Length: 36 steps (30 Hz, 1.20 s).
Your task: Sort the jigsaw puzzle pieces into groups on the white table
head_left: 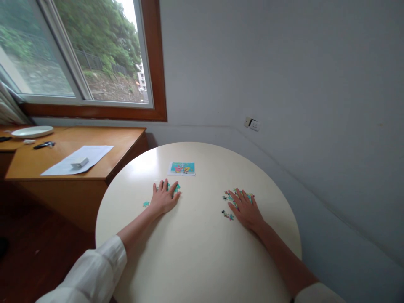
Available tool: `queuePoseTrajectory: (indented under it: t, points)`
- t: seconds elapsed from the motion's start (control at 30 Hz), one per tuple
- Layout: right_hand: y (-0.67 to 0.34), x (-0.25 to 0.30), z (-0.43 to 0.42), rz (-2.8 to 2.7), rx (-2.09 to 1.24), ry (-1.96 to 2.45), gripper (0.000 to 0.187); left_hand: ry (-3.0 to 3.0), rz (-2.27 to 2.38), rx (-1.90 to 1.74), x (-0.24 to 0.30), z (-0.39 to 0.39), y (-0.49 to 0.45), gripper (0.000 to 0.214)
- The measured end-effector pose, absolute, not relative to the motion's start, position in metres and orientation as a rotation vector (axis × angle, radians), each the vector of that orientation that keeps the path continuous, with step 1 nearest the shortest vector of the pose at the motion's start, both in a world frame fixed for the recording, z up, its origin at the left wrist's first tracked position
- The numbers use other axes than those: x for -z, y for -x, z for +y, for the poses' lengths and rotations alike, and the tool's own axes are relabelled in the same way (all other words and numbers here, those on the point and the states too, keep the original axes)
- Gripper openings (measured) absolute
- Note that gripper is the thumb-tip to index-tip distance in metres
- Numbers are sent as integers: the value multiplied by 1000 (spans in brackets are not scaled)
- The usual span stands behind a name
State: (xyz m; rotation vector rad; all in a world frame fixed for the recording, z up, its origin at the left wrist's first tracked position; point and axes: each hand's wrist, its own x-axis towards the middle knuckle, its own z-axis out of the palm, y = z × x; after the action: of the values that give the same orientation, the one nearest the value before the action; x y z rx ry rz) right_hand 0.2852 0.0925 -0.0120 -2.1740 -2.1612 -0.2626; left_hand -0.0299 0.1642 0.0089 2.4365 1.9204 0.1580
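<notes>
My left hand (164, 198) lies flat with fingers spread over a small group of teal jigsaw pieces (178, 187), hiding part of them. One loose teal puzzle piece (145, 204) sits to the left of that wrist. On the right, my right hand (248, 210) rests with spread fingers on a pile of multicoloured jigsaw pieces (231, 197), partly covering it. A few joined or touching pieces (227, 215) lie just left of my right thumb. Beyond my left hand is a picture card (182, 168) with colourful cartoon figures on a teal ground.
The hands are on a round cream table (189, 261). At the left stands a wooden desk (75, 136) with a paper sheet (97, 153), a small white stack (79, 163) and a white plate (33, 131). A wall (331, 105) with a socket (254, 125) borders the table.
</notes>
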Motion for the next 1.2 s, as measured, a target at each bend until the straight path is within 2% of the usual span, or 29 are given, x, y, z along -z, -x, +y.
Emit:
queuePoseTrajectory:
  t: [0.37, 0.63, 0.8, 0.93, 1.07, 1.2]
  points:
    - [-264, 11, 74, -2136, 302, 2163, 48, -2627, 1559, -151, -9, 181, 29, 56]
    - [-267, 18, 71, -2087, 447, 2013, 48, -2630, 1379, -71, -32, 187, 44, 52]
    - [-269, 20, 71, -2081, 467, 1976, 49, -2627, 1487, -154, -36, 176, 62, 57]
    - [-268, 20, 71, -2112, 454, 1946, 49, -2561, 1813, -340, -12, 143, 87, 58]
    - [-266, 18, 71, -2151, 424, 1920, 48, -2536, 2019, -303, 15, 110, 101, 65]
    - [-265, 15, 70, -2235, 368, 1880, 53, -2487, 2048, -214, 16, 114, 91, 69]
